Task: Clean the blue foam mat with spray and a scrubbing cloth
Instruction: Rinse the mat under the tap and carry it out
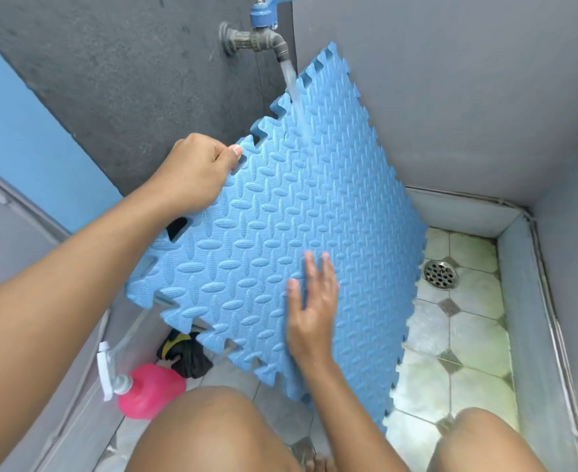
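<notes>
The blue foam mat (280,226), with a raised pattern and jigsaw edges, stands tilted under a running tap (263,35). Water falls on its upper edge. My left hand (195,172) grips the mat's upper left edge, thumb on the front face. My right hand (311,301) lies on the lower middle of the mat with fingers straight, slightly blurred. A pink spray bottle (147,390) with a white trigger head lies on the floor at lower left. A dark cloth (185,356) with a yellow patch sits bunched beside it, partly behind the mat.
Grey walls close in at the back and right. The tiled floor (464,335) has a round metal drain (440,274) to the right of the mat. A raised grey curb (526,301) runs along the right. My bare knees fill the bottom of the view.
</notes>
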Demonstrator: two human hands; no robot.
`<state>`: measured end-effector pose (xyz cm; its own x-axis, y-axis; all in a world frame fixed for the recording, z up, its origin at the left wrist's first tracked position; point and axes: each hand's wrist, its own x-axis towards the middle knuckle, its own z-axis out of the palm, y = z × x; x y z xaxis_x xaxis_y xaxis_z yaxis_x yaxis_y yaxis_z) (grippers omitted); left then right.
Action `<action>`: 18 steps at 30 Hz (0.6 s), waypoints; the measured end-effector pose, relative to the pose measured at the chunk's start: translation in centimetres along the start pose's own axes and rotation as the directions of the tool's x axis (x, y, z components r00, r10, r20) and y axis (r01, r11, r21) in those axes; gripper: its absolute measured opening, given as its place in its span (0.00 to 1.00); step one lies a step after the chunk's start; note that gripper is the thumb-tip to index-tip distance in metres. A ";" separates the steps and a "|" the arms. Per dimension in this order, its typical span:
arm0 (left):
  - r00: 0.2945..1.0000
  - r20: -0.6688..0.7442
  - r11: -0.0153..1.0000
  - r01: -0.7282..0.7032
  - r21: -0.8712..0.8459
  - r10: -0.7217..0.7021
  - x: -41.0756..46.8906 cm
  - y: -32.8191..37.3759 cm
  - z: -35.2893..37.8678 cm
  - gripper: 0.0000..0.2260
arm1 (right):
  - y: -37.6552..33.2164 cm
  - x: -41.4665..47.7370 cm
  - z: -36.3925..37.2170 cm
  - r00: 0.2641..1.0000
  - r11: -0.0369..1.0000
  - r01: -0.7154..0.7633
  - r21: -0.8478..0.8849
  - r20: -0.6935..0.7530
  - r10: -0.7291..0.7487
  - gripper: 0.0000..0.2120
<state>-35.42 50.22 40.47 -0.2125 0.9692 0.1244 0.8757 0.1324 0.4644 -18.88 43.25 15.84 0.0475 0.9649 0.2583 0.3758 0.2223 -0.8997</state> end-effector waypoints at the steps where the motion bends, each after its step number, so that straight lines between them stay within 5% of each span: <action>1: 1.000 0.002 1.000 -0.002 -0.009 0.002 0.0 0.0 0.1 0.26 | 3.7 -0.3 -1.1 0.992 0.991 -0.125 -0.039 -0.020 0.124 0.27; 4: 1.000 0.000 1.000 -0.006 -0.027 0.006 0.1 0.0 0.1 0.26 | 11.6 0.5 -5.0 0.885 0.876 -0.466 -0.124 -0.050 0.463 0.28; 6: 1.000 -0.004 0.999 0.002 -0.038 -0.002 0.3 0.2 0.0 0.26 | 12.5 3.4 -7.1 0.852 0.843 -0.524 -0.124 -0.074 0.519 0.28; 11: 1.000 0.018 0.997 0.025 -0.070 -0.024 0.4 0.3 -0.3 0.25 | 1.2 16.7 -9.2 0.961 0.961 -0.275 0.022 -0.010 0.275 0.17; 15: 0.999 0.035 0.996 0.036 -0.077 -0.034 0.3 0.6 -0.7 0.25 | -11.7 26.9 -8.7 0.994 0.992 -0.048 0.115 0.105 0.035 0.25; 18: 0.998 0.049 0.996 0.038 -0.086 -0.034 0.2 0.9 -0.9 0.22 | -19.4 31.8 -7.7 0.962 0.994 -0.042 0.100 0.272 0.013 0.31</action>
<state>-35.02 50.34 41.68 -0.2205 0.9732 0.0656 0.8266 0.1508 0.5422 -17.50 68.58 44.24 -0.2012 0.9694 0.1407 0.2794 0.1945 -0.9403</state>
